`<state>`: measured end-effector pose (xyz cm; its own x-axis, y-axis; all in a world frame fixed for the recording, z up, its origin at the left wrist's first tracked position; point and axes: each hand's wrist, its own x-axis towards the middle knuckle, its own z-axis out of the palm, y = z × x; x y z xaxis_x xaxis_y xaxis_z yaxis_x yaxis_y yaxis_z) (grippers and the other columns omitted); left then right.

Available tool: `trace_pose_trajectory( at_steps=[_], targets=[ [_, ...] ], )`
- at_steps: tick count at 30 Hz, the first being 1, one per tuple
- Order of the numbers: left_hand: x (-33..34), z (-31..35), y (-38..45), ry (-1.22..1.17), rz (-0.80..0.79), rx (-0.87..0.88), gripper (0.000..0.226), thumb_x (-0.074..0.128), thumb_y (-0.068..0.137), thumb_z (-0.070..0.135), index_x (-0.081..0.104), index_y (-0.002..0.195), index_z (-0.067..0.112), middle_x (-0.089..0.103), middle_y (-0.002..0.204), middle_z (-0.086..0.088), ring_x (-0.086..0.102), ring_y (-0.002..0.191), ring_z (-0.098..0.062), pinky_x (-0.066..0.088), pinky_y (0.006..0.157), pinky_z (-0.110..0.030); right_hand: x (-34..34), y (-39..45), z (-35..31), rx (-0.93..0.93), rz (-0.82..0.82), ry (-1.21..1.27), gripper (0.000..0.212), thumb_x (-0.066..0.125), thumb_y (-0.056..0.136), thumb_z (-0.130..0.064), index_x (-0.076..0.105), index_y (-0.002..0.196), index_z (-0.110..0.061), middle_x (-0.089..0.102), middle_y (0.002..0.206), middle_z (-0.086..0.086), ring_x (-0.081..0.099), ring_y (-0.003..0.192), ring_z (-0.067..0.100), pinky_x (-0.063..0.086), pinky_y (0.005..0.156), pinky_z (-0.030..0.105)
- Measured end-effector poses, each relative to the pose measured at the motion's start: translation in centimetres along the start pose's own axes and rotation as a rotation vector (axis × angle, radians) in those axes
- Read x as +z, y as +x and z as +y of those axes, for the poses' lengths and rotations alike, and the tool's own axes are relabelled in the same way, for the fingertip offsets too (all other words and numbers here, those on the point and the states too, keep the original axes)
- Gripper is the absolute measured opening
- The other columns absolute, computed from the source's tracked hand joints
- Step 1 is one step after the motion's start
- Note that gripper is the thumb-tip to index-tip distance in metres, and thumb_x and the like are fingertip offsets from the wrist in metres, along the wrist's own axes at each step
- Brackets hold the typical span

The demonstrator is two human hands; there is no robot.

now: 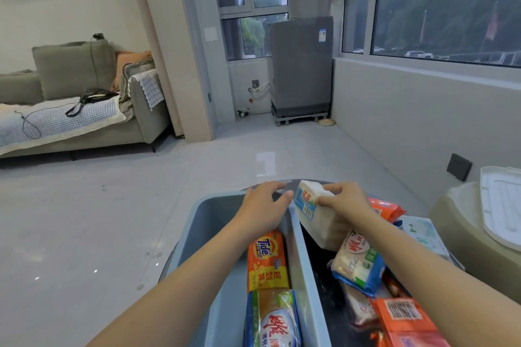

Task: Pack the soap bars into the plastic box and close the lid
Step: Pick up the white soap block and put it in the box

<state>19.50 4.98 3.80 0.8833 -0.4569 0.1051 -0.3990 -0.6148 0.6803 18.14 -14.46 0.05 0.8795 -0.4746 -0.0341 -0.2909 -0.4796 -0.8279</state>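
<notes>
A blue-grey plastic box (214,220) stands open in front of me. An orange Tide soap bar (267,260) and a green-and-white wrapped bar (275,318) lie along its right wall. My left hand (265,203) reaches over the box's far end with fingers spread and holds nothing. To the right of the box wall, my right hand (342,200) grips a white soap bar (313,211) with a blue label, lifted above the pile. Several more bars lie on the dark table: a blue-wrapped one (356,262) and orange ones (406,315).
A white lid (501,208) rests on a beige surface at the far right. A tissue pack (423,234) lies beyond the soap pile. A sofa stands at the left, a covered washing machine (301,65) by the windows.
</notes>
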Motion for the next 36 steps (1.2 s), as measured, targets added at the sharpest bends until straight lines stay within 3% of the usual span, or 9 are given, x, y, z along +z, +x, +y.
trace_pose_trajectory(
  at_steps=[5, 13, 18, 22, 25, 28, 30, 33, 36],
  targets=[
    [-1.2, 1.1, -1.0, -0.218, 0.083, -0.034, 0.040, 0.043, 0.094, 0.040, 0.051, 0.129, 0.024, 0.055, 0.131, 0.003, 0.046, 0.097, -0.004, 0.037, 0.069, -0.014, -2.2, -2.7, -3.0, -0.081, 0.145, 0.138, 0.052, 0.073, 0.070, -0.030, 0.061, 0.120, -0.027, 0.063, 0.113, 0.005, 0.059, 0.090, 0.022, 0.045, 0.063, 0.029],
    [-2.9, 3.1, -3.6, -0.378, 0.171, 0.017, 0.040, 0.042, 0.095, 0.038, 0.047, 0.133, 0.027, 0.056, 0.114, 0.011, 0.054, 0.102, -0.006, 0.039, 0.078, -0.021, -6.6, -9.5, -9.4, -0.209, 0.179, 0.399, 0.031, 0.078, 0.061, -0.028, 0.070, 0.090, -0.037, 0.071, 0.084, -0.005, 0.068, 0.074, 0.015, 0.057, 0.063, 0.035],
    [-4.7, 2.4, -6.0, -0.437, 0.263, 0.104, 0.019, 0.044, 0.095, 0.036, 0.058, 0.108, 0.037, 0.067, 0.097, 0.016, 0.064, 0.089, -0.001, 0.043, 0.061, -0.009, -5.6, -12.4, -12.6, -0.268, 0.108, 0.383, 0.044, 0.078, 0.065, -0.026, 0.068, 0.108, -0.027, 0.069, 0.102, 0.000, 0.065, 0.089, 0.017, 0.048, 0.063, 0.026],
    [-6.5, 0.3, -8.0, -0.440, 0.361, 0.062, 0.026, 0.044, 0.095, 0.034, 0.066, 0.107, 0.025, 0.070, 0.096, 0.010, 0.064, 0.088, -0.007, 0.048, 0.073, -0.019, -3.0, -13.5, -13.7, -0.247, -0.023, 0.381, 0.041, 0.077, 0.071, -0.023, 0.066, 0.110, -0.024, 0.067, 0.102, 0.002, 0.065, 0.087, 0.017, 0.046, 0.055, 0.021],
    [-7.5, -1.8, -9.3, -0.327, 0.379, 0.007, 0.028, 0.044, 0.095, 0.036, 0.068, 0.106, 0.026, 0.069, 0.096, 0.013, 0.060, 0.089, -0.002, 0.043, 0.070, -0.015, -0.7, -13.7, -13.9, -0.195, -0.080, 0.377, 0.036, 0.077, 0.070, -0.024, 0.067, 0.104, -0.025, 0.066, 0.096, -0.001, 0.061, 0.079, 0.008, 0.042, 0.050, 0.019],
    [-8.1, -3.9, -10.0, -0.196, 0.350, -0.030, 0.030, 0.045, 0.094, 0.036, 0.068, 0.110, 0.028, 0.068, 0.111, 0.005, 0.058, 0.109, -0.016, 0.045, 0.092, -0.037, 1.6, -13.4, -13.9, -0.150, -0.109, 0.346, 0.035, 0.077, 0.068, -0.024, 0.065, 0.101, -0.025, 0.064, 0.098, 0.002, 0.061, 0.082, 0.014, 0.044, 0.053, 0.024],
    [-8.3, -5.2, -10.0, -0.089, 0.330, -0.088, 0.033, 0.044, 0.094, 0.036, 0.065, 0.119, 0.028, 0.060, 0.126, 0.001, 0.045, 0.124, -0.022, 0.032, 0.106, -0.047, 3.0, -13.3, -13.7, -0.100, -0.153, 0.330, 0.037, 0.075, 0.068, -0.024, 0.062, 0.103, -0.024, 0.063, 0.099, 0.005, 0.062, 0.081, 0.018, 0.045, 0.051, 0.026],
    [-8.2, -6.8, -10.1, -0.186, 0.231, -0.117, 0.039, 0.044, 0.095, 0.031, 0.054, 0.133, 0.023, 0.035, 0.150, -0.001, 0.023, 0.141, -0.017, 0.017, 0.114, -0.036, 4.8, -13.1, -13.3, -0.012, -0.213, 0.318, 0.042, 0.073, 0.070, -0.024, 0.057, 0.108, -0.020, 0.062, 0.097, 0.009, 0.056, 0.064, 0.016, 0.039, 0.035, 0.020],
    [-7.1, -7.9, -10.4, -0.327, 0.125, -0.125, 0.048, 0.044, 0.096, 0.028, 0.037, 0.143, 0.023, 0.015, 0.158, 0.004, 0.015, 0.144, -0.011, 0.013, 0.114, -0.032, 6.6, -12.8, -12.5, 0.021, -0.235, 0.260, 0.043, 0.072, 0.070, -0.024, 0.055, 0.109, -0.018, 0.061, 0.099, 0.008, 0.059, 0.071, 0.020, 0.042, 0.035, 0.021]
  ],
)
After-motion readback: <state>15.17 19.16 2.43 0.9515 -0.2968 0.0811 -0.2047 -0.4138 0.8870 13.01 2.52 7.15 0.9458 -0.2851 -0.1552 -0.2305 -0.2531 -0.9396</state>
